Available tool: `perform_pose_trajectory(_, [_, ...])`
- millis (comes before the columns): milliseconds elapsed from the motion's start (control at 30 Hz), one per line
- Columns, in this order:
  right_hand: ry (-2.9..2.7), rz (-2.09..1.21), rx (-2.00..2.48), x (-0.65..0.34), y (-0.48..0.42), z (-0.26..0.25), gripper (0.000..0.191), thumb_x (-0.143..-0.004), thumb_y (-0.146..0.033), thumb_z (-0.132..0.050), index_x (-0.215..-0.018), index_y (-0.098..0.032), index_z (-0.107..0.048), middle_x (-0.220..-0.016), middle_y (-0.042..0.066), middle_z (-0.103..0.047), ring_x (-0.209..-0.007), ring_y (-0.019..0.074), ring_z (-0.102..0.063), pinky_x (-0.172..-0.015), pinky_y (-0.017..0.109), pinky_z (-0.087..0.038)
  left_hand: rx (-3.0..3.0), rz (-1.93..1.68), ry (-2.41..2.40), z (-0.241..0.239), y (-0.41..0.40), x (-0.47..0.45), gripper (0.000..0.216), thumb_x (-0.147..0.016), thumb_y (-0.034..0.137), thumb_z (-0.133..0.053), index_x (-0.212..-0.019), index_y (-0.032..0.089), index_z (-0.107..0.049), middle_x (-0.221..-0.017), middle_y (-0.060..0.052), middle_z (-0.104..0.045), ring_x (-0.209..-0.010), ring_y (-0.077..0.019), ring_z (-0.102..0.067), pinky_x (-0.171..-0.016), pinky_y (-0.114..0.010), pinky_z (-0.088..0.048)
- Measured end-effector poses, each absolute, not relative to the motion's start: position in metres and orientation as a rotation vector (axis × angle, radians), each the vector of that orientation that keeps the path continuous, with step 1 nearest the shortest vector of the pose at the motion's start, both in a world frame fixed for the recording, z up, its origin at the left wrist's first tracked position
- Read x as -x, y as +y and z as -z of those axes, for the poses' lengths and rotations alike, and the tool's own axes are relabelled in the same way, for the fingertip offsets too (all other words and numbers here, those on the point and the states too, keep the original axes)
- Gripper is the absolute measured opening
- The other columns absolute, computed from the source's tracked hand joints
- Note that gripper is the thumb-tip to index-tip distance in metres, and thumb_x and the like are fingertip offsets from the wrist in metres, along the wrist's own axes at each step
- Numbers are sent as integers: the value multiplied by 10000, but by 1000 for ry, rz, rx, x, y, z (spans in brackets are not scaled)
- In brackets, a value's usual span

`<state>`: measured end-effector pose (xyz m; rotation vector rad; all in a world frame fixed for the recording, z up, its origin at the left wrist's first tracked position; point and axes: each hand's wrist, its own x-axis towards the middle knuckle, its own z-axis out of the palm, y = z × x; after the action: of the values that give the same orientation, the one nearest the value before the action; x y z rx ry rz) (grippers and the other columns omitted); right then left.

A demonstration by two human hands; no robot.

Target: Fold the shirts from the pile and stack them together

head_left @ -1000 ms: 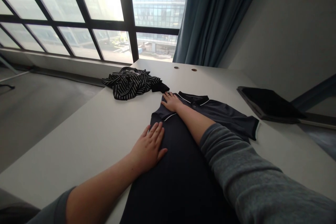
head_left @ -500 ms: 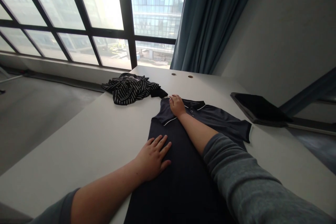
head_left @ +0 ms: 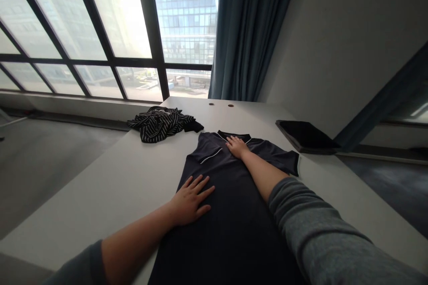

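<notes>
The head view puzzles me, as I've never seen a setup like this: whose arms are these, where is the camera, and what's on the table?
There is no machine here, just a person's two bare hands. The camera is worn on the person's head and looks forward and down. On the white table lies a dark polo shirt, one sleeve folded inward. The left hand rests on its body, the right hand near the collar. Neither grips anything. Beyond, a striped black garment lies crumpled; at right is a flat, dark object I can't identify.
</notes>
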<state>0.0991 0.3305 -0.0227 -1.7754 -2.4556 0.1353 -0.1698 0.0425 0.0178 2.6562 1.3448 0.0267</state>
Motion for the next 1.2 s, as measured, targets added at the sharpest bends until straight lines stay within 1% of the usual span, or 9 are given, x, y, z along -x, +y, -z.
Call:
perform_pose_trajectory(133, [-2373,-39,1652,-95,316,6,566,-1082,-439,-373,-1572,-186,-499,-1693,133,-336,-1602,311,-217,-1287,474,-204,-2668,-23,1360,-18,39,174,651,-1060,588,-390,-1662,369,-275,-1749,-65,-196,-1615,-311,-185,-1297,-579,-167])
perform_pose_trajectory(233, [-2331,39,1555,-111,299,-6,541,-1057,-405,-425,-1526,-169,-555,-1644,128,-427,-1587,308,-249,-1294,475,-193,-2677,7,1367,-20,37,178,640,-1065,563,-394,-1663,369,-271,-1754,-59,-181,-1617,-309,-180,-1298,-577,-170])
perform_pose_trajectory(400, [-2200,148,1695,-212,259,3,545,-997,-371,-501,-1483,-147,-603,-1590,160,-486,-1536,361,-324,-1268,507,-249,-2713,57,1312,-34,26,170,632,-1063,508,-431,-1656,322,-316,-1752,-89,-193,-1617,-338,-165,-1293,-603,-177])
perform_pose_trajectory(533, [-1920,276,1801,-319,231,24,523,-959,-326,-514,-1411,-110,-662,-1487,201,-572,-1467,370,-412,-1245,515,-298,-2804,14,1067,-47,10,109,605,-1050,506,-465,-1616,299,-406,-1735,-82,-272,-1604,-316,-236,-1299,-570,-213])
perform_pose_trajectory(667, [-1935,215,1779,-365,220,28,471,-981,-309,-480,-1359,-143,-707,-1397,175,-652,-1385,300,-520,-1262,499,-277,-2853,-28,824,-40,-1,10,624,-1035,557,-468,-1570,235,-476,-1693,-117,-368,-1570,-326,-324,-1286,-553,-265])
perform_pose_trajectory(800, [-1969,68,1884,-355,220,22,488,-1036,-404,-448,-1461,-260,-641,-1543,107,-556,-1495,315,-393,-1251,518,-272,-2862,-56,777,-23,-11,-57,692,-1034,595,-438,-1607,207,-418,-1704,-163,-321,-1577,-379,-286,-1274,-588,-259])
perform_pose_trajectory(900, [-1983,-127,2029,-344,221,21,551,-1050,-510,-417,-1561,-330,-516,-1637,77,-446,-1558,366,-264,-1233,569,-263,-2854,-44,737,-16,-20,-67,721,-1032,613,-431,-1648,252,-336,-1737,-169,-208,-1598,-393,-209,-1273,-615,-226])
perform_pose_trajectory(967, [-2012,-189,2046,-342,223,22,549,-1052,-520,-397,-1555,-339,-520,-1667,69,-398,-1570,377,-224,-1231,587,-248,-2843,-18,710,-16,-23,-64,725,-1033,610,-432,-1663,279,-295,-1747,-156,-164,-1607,-387,-170,-1277,-623,-201])
perform_pose_trajectory(1200, [-1910,-146,2032,-343,238,22,487,-1021,-437,-432,-1425,-292,-662,-1549,99,-536,-1544,395,-257,-1222,572,-252,-2826,103,686,-28,-28,-60,756,-1025,606,-459,-1677,285,-252,-1750,-165,-137,-1611,-396,-140,-1269,-648,-189])
